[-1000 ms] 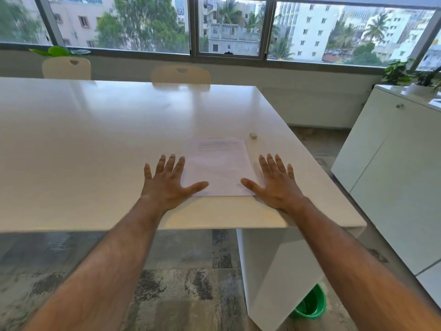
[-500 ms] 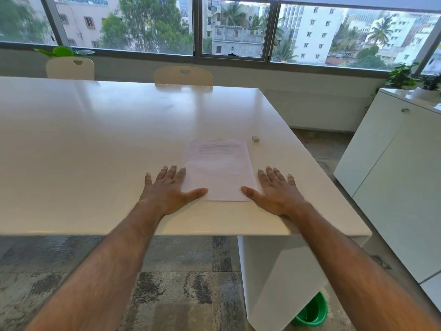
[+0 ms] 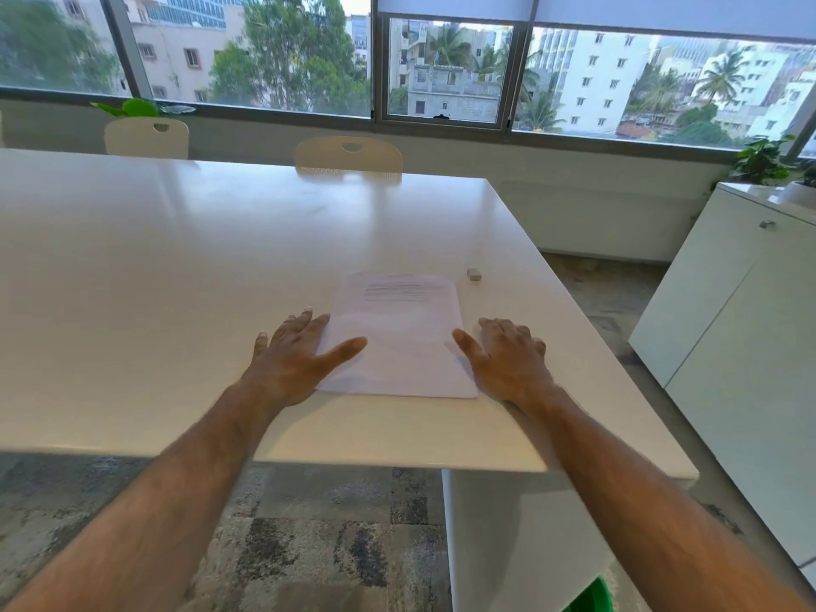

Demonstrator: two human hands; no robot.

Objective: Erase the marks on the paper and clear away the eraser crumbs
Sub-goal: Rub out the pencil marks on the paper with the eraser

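Paper [image 3: 399,333] lies flat between both open hands.

We are looking down on a wide, glossy white tabletop [image 3: 176,280] whose near edge and right corner show in front of us. Three things rest directly on it. A sheet of paper [image 3: 397,337] lies flat between our hands, with faint lines of marks near its far end. Our left hand [image 3: 293,360] lies flat, fingers spread, its thumb over the sheet's left edge. Our right hand [image 3: 508,360] rests just beside the sheet's right edge. A small pale eraser [image 3: 474,274] sits beyond our right hand, near the sheet's far right corner.
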